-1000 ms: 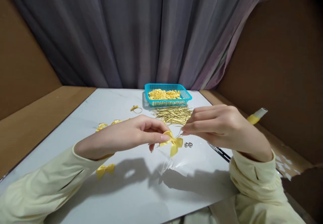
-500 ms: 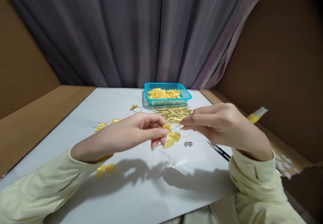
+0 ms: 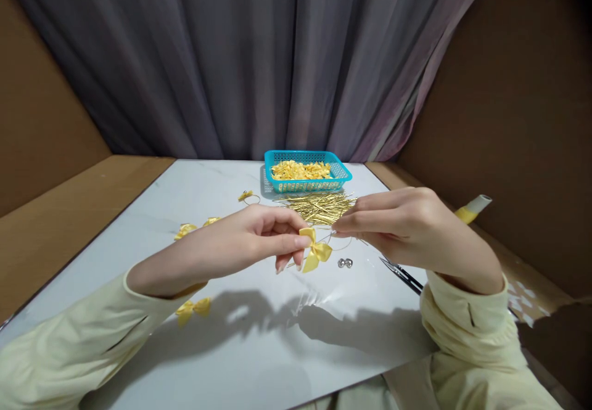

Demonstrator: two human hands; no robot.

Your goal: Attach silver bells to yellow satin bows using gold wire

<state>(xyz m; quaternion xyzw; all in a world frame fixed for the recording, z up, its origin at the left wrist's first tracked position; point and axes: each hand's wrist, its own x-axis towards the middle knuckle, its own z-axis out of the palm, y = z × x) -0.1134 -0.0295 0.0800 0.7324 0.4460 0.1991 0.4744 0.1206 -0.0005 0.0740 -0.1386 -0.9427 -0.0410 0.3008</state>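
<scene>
My left hand [image 3: 250,237] pinches a small yellow ribbon bow [image 3: 315,251] between thumb and fingers, just above the white table [image 3: 139,213]. My right hand [image 3: 398,225] is closed in a pinch on a thin wire [image 3: 340,243] that loops down beside the bow. The two hands nearly meet over the middle of the table. Two small silver beads [image 3: 345,263] lie on the table just below the right hand's fingers.
A turquoise basket [image 3: 345,179] of yellow bows stands at the back, with a pile of gold pins [image 3: 321,206] in front of it. Loose bows [image 3: 193,310] [image 3: 185,231] lie to the left. Small scissors [image 3: 402,274] and a clear plastic bag [image 3: 324,299] lie near the right wrist.
Both hands rose slightly and came closer together; the bow turned from spread flat to hanging at an angle. Over the last half second almost nothing moved.
</scene>
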